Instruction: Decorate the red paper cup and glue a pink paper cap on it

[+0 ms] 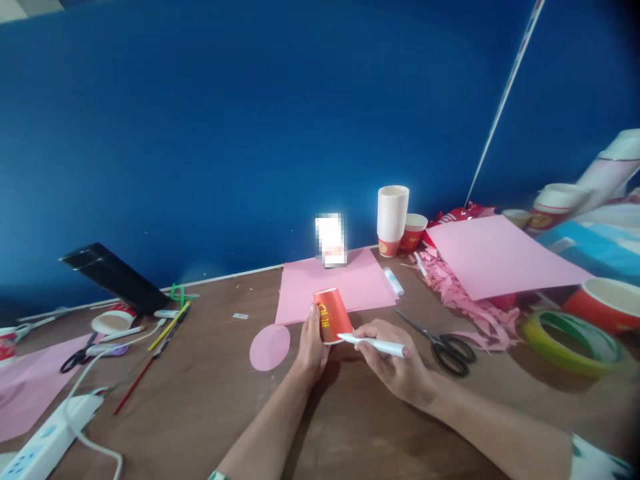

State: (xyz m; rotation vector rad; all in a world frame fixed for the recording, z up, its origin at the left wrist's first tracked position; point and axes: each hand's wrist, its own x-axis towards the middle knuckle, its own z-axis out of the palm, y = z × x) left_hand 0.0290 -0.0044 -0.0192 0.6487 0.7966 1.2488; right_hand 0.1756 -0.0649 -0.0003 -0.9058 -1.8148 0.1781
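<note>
My left hand [313, 350] grips a red paper cup [331, 313] standing upside down on the edge of a pink paper sheet [335, 283]. A white pen [373, 343] is in my right hand [395, 360], its tip touching the cup's rim at the lower right. To the left of my left hand a cut pink paper circle [270, 347] lies on the brown table [210, 393]. Black-handled scissors [443, 343] lie just to the right of my right hand.
At the back stand a stack of paper cups [393, 219], a glue stick [393, 281], a large pink sheet [500, 257] and pink scraps [465, 297]. A green tape ring [570, 337] and red cup [607, 300] sit right. A power strip [47, 437], pencils [167, 330] and scissors [75, 357] lie left.
</note>
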